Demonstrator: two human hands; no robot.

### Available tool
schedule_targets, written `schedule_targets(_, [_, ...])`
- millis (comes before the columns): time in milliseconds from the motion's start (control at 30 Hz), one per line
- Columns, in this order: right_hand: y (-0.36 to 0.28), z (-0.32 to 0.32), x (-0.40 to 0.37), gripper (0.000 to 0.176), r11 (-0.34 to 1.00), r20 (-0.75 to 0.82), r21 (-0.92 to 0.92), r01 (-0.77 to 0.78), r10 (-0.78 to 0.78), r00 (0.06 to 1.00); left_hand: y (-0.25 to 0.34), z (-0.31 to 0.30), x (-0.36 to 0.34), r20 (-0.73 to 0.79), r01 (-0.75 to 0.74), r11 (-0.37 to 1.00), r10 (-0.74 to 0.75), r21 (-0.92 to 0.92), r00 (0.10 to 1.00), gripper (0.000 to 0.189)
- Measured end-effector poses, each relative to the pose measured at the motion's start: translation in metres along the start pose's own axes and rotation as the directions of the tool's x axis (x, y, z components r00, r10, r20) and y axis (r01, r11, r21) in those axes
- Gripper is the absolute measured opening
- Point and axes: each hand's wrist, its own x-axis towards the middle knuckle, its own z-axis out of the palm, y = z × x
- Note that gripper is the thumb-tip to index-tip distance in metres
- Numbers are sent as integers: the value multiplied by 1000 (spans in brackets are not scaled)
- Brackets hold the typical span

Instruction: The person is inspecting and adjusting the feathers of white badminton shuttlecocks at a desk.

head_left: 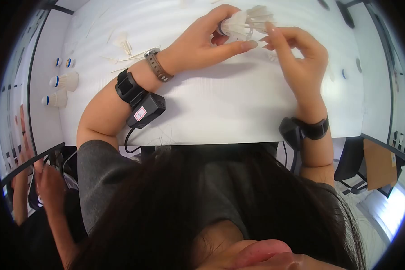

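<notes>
Near the top centre of the head view, my left hand (pixel 211 42) holds a white feather shuttlecock (pixel 236 27) by its cork end, with the feathered skirt pointing right. My right hand (pixel 297 49) is at the skirt's right side, thumb and fingers pinched together at the feather tips. Whether a loose feather is between those fingertips is too small to tell. The cork is mostly hidden by my left fingers, with a dark blue rim showing.
At the left edge of the white table (pixel 202 108) lie two shuttlecocks (pixel 68 81) (pixel 57 98) and two small corks (pixel 69 62) (pixel 58 62). Loose feathers (pixel 127 45) are scattered behind my left wrist. A blue-rimmed piece (pixel 344 74) lies at right. Another person's arm (pixel 54 193) shows at lower left.
</notes>
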Motion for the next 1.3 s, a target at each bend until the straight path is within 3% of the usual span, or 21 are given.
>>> schedule_targets(67, [7,-3,1,13,999,-44,24,30,-29,999,-3,4,1,-50,-41,999,41,0,998,59])
schedule_targets(167, [9,-8,3,17,974,-108,218,-64,89,990,-2,2,1,-12,-2,999,2,47,1000,61])
schedule_targets(300, [0,-6,4,22,936,88,300,-183,164,982,-6,9,4,-115,-80,991,67,-107,991,46])
schedule_targets(400, [0,-3,1,24,951,166,212,-223,190,968,-4,8,3,-105,-73,995,66,-66,992,45])
schedule_targets(533, [0,-1,0,21,988,127,89,-124,112,985,-2,2,2,15,-12,999,11,45,1000,48])
schedule_targets(700, [0,-2,0,15,992,96,-113,47,-36,995,1,4,3,-15,41,999,-40,31,999,45])
schedule_targets(800, [-2,-2,0,13,985,93,-159,62,-47,995,0,4,3,-20,30,998,-29,51,999,44])
schedule_targets(1000, [0,0,1,12,974,88,-179,140,-126,988,3,3,4,-3,64,996,-64,56,998,43])
schedule_targets(1200, [3,-4,2,15,994,74,-107,31,-24,997,0,3,4,9,18,992,-20,124,1000,48])
schedule_targets(1300, [3,-4,3,17,997,32,-74,-3,5,999,-5,7,4,-151,-9,999,16,47,988,48])
